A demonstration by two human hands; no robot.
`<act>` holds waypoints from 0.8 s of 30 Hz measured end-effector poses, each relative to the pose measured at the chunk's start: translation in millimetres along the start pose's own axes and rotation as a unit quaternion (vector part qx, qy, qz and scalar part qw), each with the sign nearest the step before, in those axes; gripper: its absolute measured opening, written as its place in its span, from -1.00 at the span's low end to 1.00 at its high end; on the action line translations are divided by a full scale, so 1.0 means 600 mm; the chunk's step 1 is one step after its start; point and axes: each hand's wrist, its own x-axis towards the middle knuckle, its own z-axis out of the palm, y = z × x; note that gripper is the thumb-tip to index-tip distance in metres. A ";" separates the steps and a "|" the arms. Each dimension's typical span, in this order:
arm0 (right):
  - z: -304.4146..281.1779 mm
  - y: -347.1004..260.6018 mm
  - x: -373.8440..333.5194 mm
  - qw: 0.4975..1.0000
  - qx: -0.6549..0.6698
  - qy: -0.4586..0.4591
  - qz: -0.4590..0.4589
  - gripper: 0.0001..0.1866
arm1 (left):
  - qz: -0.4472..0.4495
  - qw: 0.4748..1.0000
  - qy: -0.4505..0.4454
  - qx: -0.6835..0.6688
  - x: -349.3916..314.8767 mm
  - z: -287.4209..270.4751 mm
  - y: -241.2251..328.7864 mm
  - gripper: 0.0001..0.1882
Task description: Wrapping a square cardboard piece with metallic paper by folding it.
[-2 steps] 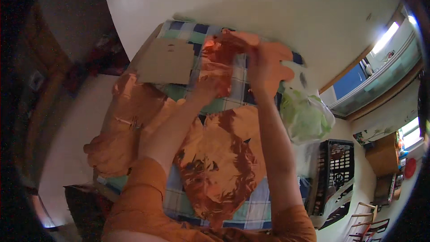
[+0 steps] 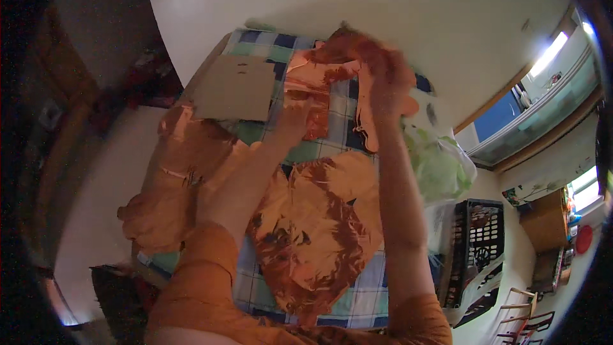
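Over checked cloth (image 2: 341, 115), left hand (image 2: 297, 115) and blurred right hand (image 2: 391, 86) touch orange fabric (image 2: 308, 78) (either grip's closure I cannot tell).

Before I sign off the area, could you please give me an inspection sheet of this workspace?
Surface: checked cloth, partly covered.
Job's things: orange cloth at the hands; wide garment, nearest; orange pile, left.
Clutter: cardboard, far left; pale green bag, right.
Hands: left hand on the orange cloth; right hand blurred, beside its far end; both grips unclear.
Cables: nothing seen.
Surroundings: black crate and red disc, right.
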 end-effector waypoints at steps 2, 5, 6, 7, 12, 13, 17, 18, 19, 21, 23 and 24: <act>-0.006 0.018 0.027 0.968 0.225 0.013 0.109 -0.88 | -0.005 1.000 0.001 -0.004 0.031 0.005 -0.004 -0.37; -0.101 -0.016 0.091 0.888 0.458 0.049 0.010 -0.85 | -0.037 0.999 -0.009 0.029 0.060 0.006 -0.028 -0.34; -0.118 -0.018 0.101 0.873 0.477 0.099 -0.040 -0.82 | -0.066 0.994 -0.066 0.051 0.062 0.018 -0.054 -0.36; -0.144 0.000 0.103 0.890 0.438 0.122 -0.037 -0.78 | -0.086 0.986 -0.127 0.067 0.070 0.023 -0.051 -0.38; -0.289 0.088 0.090 0.977 0.113 0.139 -0.114 -0.71 | -0.083 0.984 -0.137 0.082 0.084 0.004 0.002 -0.46; -0.306 0.091 0.089 0.980 0.021 0.136 -0.141 -0.70 | -0.085 0.980 -0.154 0.090 0.092 0.005 0.002 -0.48; -0.354 0.039 0.090 0.923 0.371 -0.092 -0.052 -0.63 | -0.048 0.980 0.129 -0.145 0.105 0.055 -0.109 -0.55; -0.366 0.013 0.093 0.853 0.493 -0.168 -0.033 -0.60 | -0.020 0.983 0.112 -0.146 0.108 0.016 -0.193 -0.58; -0.375 0.016 0.089 0.797 0.553 -0.243 0.008 -0.56 | 0.046 0.978 0.070 -0.193 0.138 0.007 -0.144 -0.60; -0.365 0.020 0.070 0.800 0.559 -0.214 0.039 -0.65 | 0.032 0.890 0.044 -0.452 0.093 -0.060 -0.056 -0.59; -0.394 -0.003 0.081 0.786 0.591 -0.179 0.038 -0.73 | 0.000 0.698 -0.046 -0.714 0.084 -0.235 0.022 -0.56; -0.419 -0.006 0.094 0.805 0.543 -0.237 0.020 -0.75 | 0.005 0.635 -0.126 -0.762 0.075 -0.291 0.040 -0.53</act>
